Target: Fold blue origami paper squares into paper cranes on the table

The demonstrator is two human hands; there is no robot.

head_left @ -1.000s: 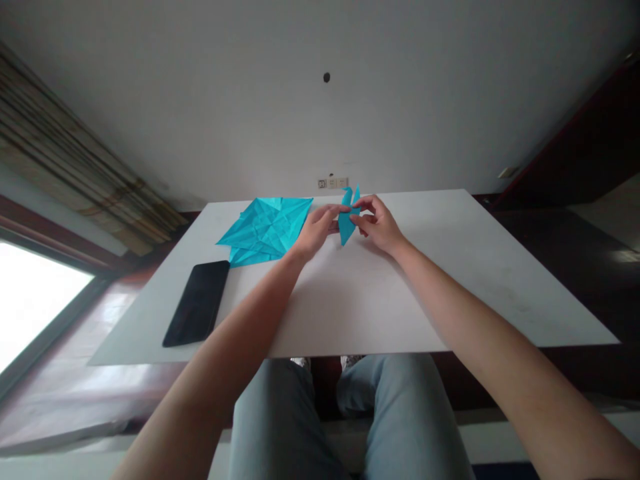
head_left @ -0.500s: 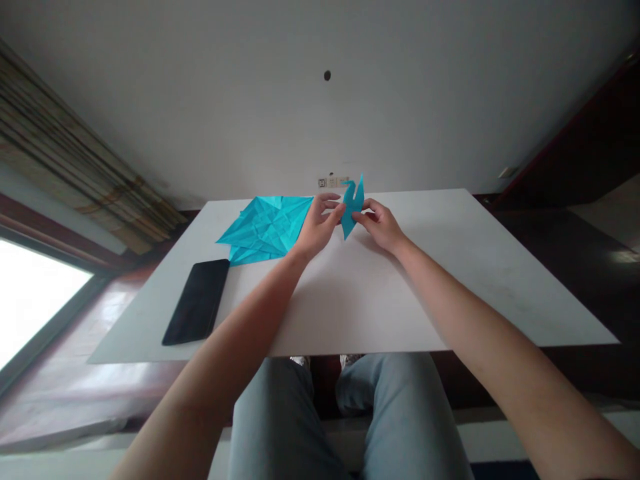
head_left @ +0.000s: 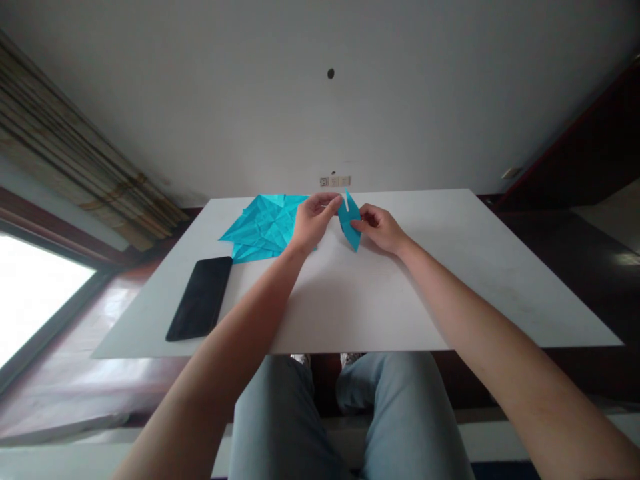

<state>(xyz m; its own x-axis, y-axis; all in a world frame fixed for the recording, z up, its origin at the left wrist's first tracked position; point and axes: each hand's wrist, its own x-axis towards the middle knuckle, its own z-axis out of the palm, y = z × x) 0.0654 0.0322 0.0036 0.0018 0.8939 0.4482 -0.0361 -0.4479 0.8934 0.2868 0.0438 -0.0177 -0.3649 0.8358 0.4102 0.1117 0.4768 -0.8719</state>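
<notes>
Left grip (head_left: 313,221) and right grip (head_left: 384,230), both curled, on folded turquoise paper (head_left: 347,217)

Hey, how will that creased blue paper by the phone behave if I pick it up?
The creased blue paper should feel light, since it looks thin. It will probably flop along its many fold lines, more than the compact folded blue piece. Spread low on the white table, it would likely slide, not roll, if pushed.

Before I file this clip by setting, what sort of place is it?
Probably a room in a home: a curtain hangs near a bright window, and sockets are set in the wall.
</notes>
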